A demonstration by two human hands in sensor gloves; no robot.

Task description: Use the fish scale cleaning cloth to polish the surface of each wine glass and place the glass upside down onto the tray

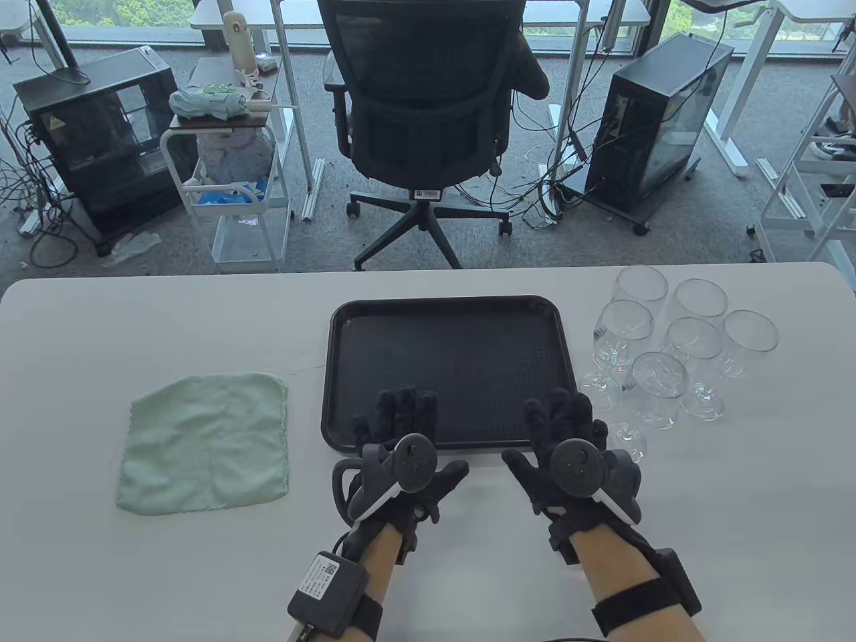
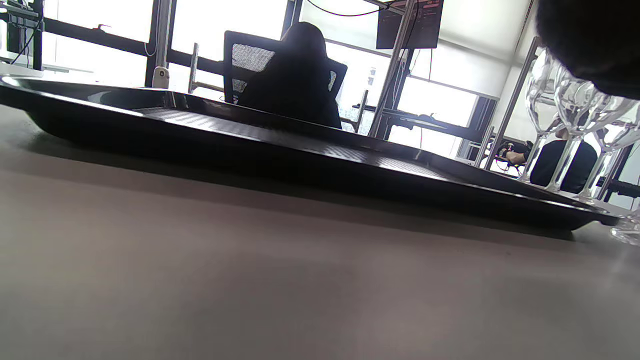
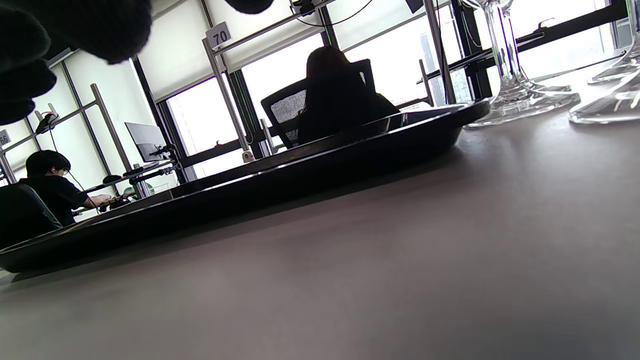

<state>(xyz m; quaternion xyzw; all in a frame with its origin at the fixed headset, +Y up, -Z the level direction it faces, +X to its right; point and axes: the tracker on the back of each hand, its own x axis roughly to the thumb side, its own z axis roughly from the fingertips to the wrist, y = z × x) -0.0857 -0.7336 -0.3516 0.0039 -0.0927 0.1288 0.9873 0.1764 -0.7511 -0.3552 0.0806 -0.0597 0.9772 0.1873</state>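
A black tray (image 1: pixel 449 314) lies in the middle of the white table with nothing in it. Several clear wine glasses (image 1: pixel 659 378) stand upright in a cluster just right of the tray. A pale green cloth (image 1: pixel 206 443) lies flat on the table to the tray's left. My left hand (image 1: pixel 401 414) lies flat, fingers straight over the tray's near rim. My right hand (image 1: pixel 558 414) lies the same way at the tray's near right corner, close to the nearest glass's foot (image 1: pixel 628 441). Neither hand holds anything. Both wrist views look low across the table at the tray (image 2: pixel 300 150) (image 3: pixel 250 185) and glass stems (image 2: pixel 565 165) (image 3: pixel 505 60).
The table's far edge runs just behind the tray and glasses. Beyond it stand an office chair (image 1: pixel 428 107), a white cart (image 1: pixel 231 174) and two computer cases on the floor. A person (image 3: pixel 47 185) sits at a desk in the background of the right wrist view.
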